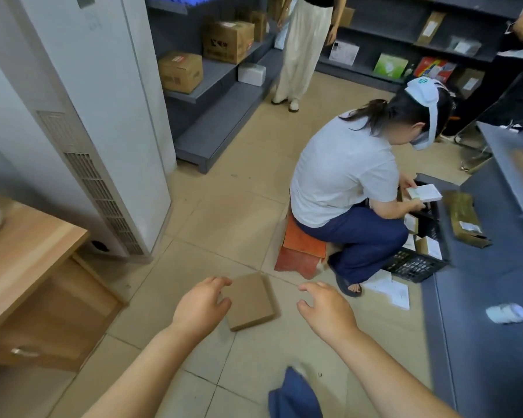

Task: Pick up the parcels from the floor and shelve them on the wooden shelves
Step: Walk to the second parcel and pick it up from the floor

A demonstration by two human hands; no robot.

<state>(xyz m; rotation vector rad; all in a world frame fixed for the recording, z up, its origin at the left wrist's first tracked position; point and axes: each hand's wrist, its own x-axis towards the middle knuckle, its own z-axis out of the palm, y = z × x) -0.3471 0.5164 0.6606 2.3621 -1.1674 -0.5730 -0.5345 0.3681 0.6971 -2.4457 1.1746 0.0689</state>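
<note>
Parcel flat on floor tile, between both hands | long axis running away from wearer | left hand open, overlapping near-left edge, nearer | right hand open, empty, just beside, apart.

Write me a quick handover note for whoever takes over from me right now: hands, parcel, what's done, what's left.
Left hand: open, over the left edge of the flat brown parcel; no grip yet.
Right hand: open, empty, just right of the parcel and not touching it.
The parcel lies flat on the tiled floor.
Done: nothing visibly shelved in this view.
Left: grasp the parcel, lift it and shelve it. The wooden unit stands at the left.
</note>
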